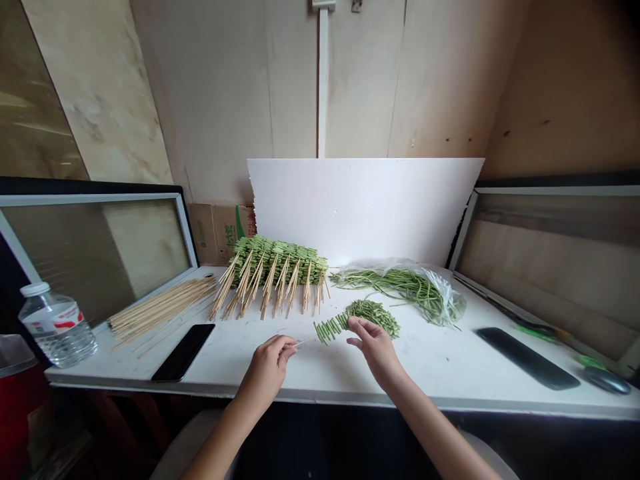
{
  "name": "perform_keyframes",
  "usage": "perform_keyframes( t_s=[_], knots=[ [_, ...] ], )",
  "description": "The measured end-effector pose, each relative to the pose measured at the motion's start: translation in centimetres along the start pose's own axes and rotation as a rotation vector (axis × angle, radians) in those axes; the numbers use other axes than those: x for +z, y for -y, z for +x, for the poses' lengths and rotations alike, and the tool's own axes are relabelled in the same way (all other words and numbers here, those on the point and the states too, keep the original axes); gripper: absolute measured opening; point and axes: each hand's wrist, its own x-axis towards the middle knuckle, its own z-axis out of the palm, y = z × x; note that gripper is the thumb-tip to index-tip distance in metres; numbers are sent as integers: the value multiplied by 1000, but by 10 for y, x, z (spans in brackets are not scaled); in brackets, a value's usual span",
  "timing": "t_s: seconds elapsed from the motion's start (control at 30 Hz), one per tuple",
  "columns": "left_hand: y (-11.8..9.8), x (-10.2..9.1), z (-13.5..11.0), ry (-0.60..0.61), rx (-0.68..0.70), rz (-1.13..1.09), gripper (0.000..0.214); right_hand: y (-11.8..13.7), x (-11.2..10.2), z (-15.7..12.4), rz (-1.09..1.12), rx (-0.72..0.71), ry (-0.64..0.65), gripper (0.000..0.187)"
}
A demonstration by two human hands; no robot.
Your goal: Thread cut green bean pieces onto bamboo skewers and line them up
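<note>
Red plastic shows in a bucket (20,403) below the left end of the white tabletop (430,377); its contents are too dark to tell. By the front left corner stands a capped bottle (57,330) with clear water in it, before a framed panel (145,247) along the left edge. Bare bamboo skewers (163,303) lie slantwise beside that panel, and a black smartphone (183,353) nearly reaches the front edge. Behind, a cardboard box (213,230) touches the back wall side; what it holds cannot be told. Loaded bean skewers (280,263) are stacked toward the back edge, their bare ends pointing forward.

Open white surface runs from the phone under both hands toward the right. Near the front edge, the left hand (273,363) has its fingertips pinched on the bare end of one stick, which carries a row of cut green beans (330,328) above the tabletop. At the row's right end the right hand (370,343) has thumb and fingers closed on the last pieces. Just behind lies a heap of cut beans (375,313); farther back, a clear plastic bag (453,300) spills long beans (410,287) leftward. A dark slab (527,358) and computer mouse (606,379) sit by the front right corner.
</note>
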Motion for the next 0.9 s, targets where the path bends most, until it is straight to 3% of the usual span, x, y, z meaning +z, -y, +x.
perform_keyframes(
  t_s=[0.2, 0.33, 0.43, 0.57, 0.7, 0.9],
  knots=[
    [7, -5, 2, 37, -97, -6, 24, 16, -4, 0, -34, -9, 52, 41],
    [15, -9, 10, -16, -209, -121, 21, 26, -9, -1, -77, 4, 33, 46],
    [24, -25, 27, -103, -213, -103, 23, 25, -13, 4, -121, 0, -1, 46],
    [46, -56, 68, -184, -174, 74, 22, 15, -16, 15, -190, -7, -7, 46],
    [73, -82, 125, -238, -276, 327, 9, 5, -17, 19, -277, -34, 16, 47],
    [93, -95, 196, -261, -370, 476, 12, -2, -12, 13, -394, -61, 60, 49]
  ],
)
